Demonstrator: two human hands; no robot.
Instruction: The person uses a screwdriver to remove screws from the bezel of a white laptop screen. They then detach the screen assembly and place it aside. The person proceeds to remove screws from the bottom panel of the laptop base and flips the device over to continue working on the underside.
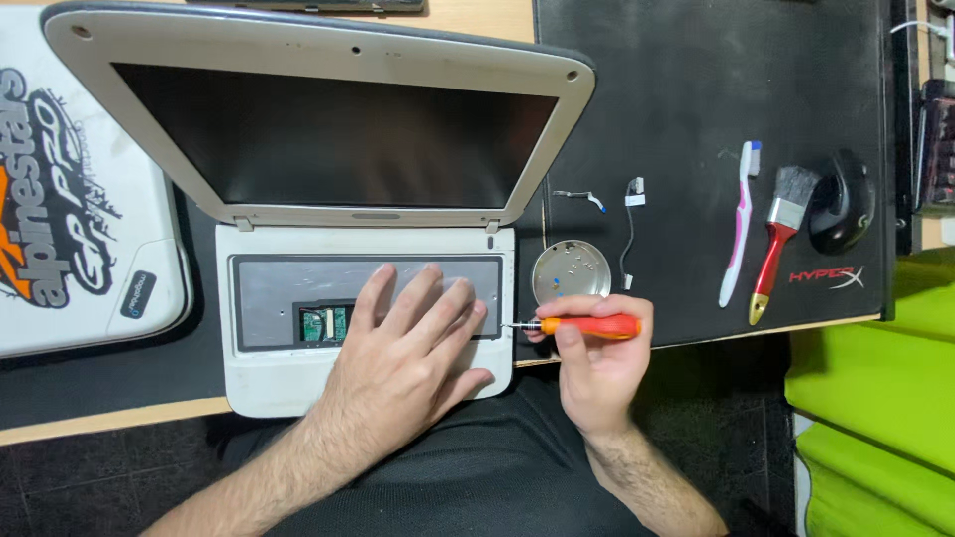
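One laptop point(328, 199), one screwdriver point(587, 325), one toothbrush point(739, 224), one paintbrush point(779, 239), one round tin point(571, 271), two small cables point(629, 229).

Wooden desk point(477, 18) carries black mat point(696, 99); on mat: open white laptop point(298, 388), round tin point(571, 270), toothbrush point(739, 224), paintbrush point(781, 239), mouse point(841, 202)

Laptop base point(269, 383): right half of the grey keyboard bay hidden under the left hand point(413, 348).
Screwdriver point(582, 325): tip too small to tell; handle partly wrapped by the right hand point(597, 368).
White case point(70, 199): cut off at the left edge.
Dish point(571, 270): contents too small to tell.
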